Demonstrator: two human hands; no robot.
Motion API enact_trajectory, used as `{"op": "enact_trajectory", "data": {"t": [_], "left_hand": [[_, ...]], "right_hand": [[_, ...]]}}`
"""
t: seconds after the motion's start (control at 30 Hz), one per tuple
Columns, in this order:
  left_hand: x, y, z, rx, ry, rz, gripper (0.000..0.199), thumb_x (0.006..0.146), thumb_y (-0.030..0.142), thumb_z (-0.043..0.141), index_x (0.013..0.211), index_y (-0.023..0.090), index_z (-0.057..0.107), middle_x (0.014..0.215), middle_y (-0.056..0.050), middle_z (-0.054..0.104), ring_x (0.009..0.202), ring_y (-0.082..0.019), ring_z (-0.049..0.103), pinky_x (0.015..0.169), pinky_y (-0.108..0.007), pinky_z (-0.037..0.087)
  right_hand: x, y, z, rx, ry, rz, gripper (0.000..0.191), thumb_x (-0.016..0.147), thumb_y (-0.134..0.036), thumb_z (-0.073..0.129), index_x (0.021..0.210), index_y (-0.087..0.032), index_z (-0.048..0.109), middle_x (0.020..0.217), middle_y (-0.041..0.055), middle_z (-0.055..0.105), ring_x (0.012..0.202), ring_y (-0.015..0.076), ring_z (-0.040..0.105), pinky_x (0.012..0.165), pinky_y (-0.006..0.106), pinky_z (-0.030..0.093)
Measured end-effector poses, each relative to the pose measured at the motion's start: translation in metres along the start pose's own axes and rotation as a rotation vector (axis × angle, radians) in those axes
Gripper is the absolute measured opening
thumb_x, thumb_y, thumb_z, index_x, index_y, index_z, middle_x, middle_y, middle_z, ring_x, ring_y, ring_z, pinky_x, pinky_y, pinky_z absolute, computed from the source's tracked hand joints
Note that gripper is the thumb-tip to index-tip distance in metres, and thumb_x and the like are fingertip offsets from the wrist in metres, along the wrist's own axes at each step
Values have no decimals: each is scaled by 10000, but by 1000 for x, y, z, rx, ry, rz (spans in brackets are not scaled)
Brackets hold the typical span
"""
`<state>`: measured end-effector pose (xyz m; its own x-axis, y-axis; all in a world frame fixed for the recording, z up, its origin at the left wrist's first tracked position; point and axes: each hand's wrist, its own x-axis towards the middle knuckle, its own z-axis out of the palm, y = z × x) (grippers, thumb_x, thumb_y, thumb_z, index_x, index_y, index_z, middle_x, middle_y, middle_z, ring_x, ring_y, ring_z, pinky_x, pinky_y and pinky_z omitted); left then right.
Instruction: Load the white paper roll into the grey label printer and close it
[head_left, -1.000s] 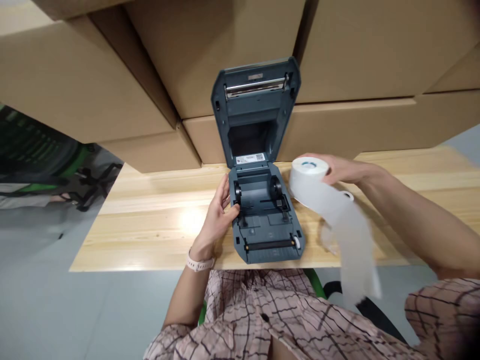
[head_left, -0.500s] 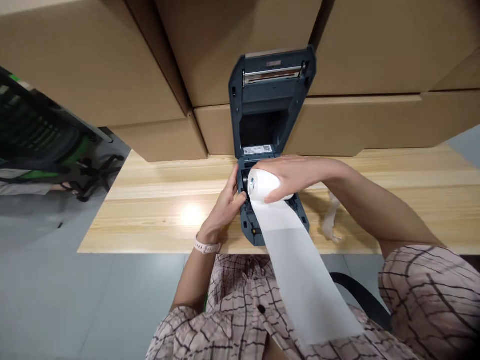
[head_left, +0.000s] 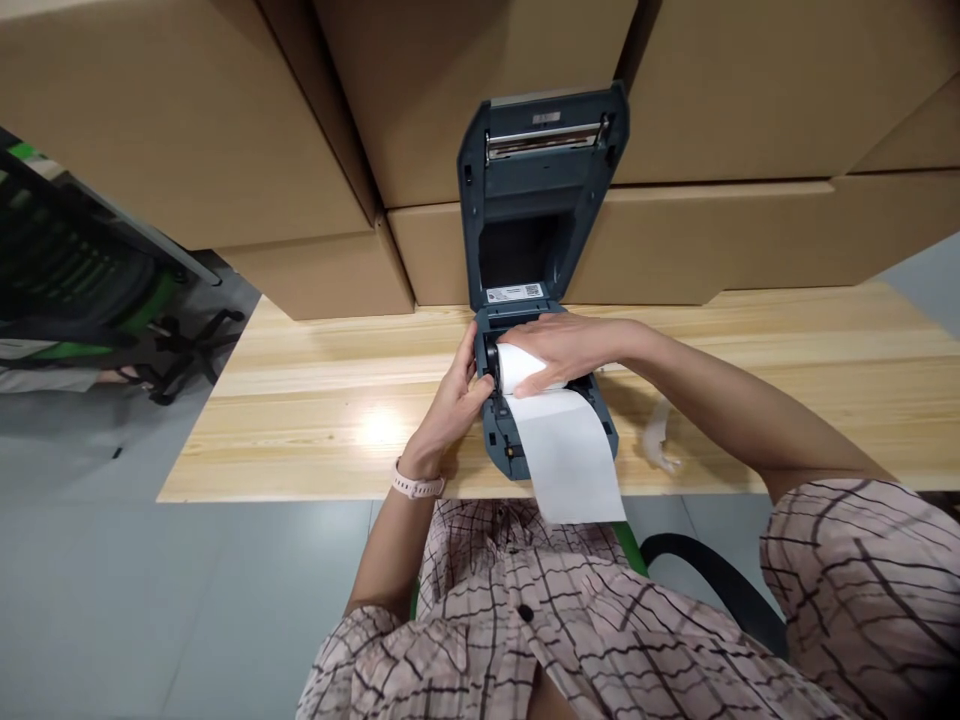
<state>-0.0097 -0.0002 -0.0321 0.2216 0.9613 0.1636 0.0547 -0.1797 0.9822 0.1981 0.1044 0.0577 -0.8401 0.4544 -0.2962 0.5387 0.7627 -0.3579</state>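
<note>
A dark grey label printer [head_left: 499,440] stands on the wooden table with its lid [head_left: 517,210] swung up. In its bay sits a white paper roll [head_left: 517,367], its loose strip hanging forward over the printer's front and past the table edge. My right hand [head_left: 559,348] is wrapped over the roll from above, thumb on its near side. My left hand [head_left: 459,395] grips the printer's left side, with the thumb at the inner rim beside the roll's left end. The roll's right end is hidden under my right hand.
Large cardboard boxes [head_left: 480,110] stand stacked along the back of the table [head_left: 300,430]. A torn scrap of paper [head_left: 657,440] lies to the right of the printer. An office chair [head_left: 90,270] is on the floor at far left.
The paper roll has gone down into the printer's bay under my right hand. Its loose strip, which reached toward my lap, now hangs shorter. My left hand has stayed on the printer's side.
</note>
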Motion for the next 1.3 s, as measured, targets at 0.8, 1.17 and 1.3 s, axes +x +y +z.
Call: {"op": "enact_trajectory", "data": {"t": [0.8,1.17,1.3], "left_hand": [[0,6,1,32,26,-5,807,1024,324,586,1756,309,245,1862,-30,227,1733,-294,192,1433,-510,146],[-10,15,11,282,182,81,675,1052,291,550,1707,280,384,1809,-72,368,1702,-332,291,1415,-576,205],[-31,38,36,528,30,247,532,1114,340,498,1643,279,496,1716,-85,522,1643,-308,422,1396,-564,276]], "right_hand": [[-90,-87,130,-164,610,-22,659,1078,-504,605,1633,-166,494,1718,218,467,1642,377,407,1257,635,509],[-92,-88,128,-157,626,-20,668,1051,-502,662,1613,-167,526,1716,207,470,1627,355,437,1278,606,494],[-90,-87,134,-151,642,-33,703,1022,-550,694,1556,-107,583,1656,245,536,1600,375,477,1267,603,509]]}}
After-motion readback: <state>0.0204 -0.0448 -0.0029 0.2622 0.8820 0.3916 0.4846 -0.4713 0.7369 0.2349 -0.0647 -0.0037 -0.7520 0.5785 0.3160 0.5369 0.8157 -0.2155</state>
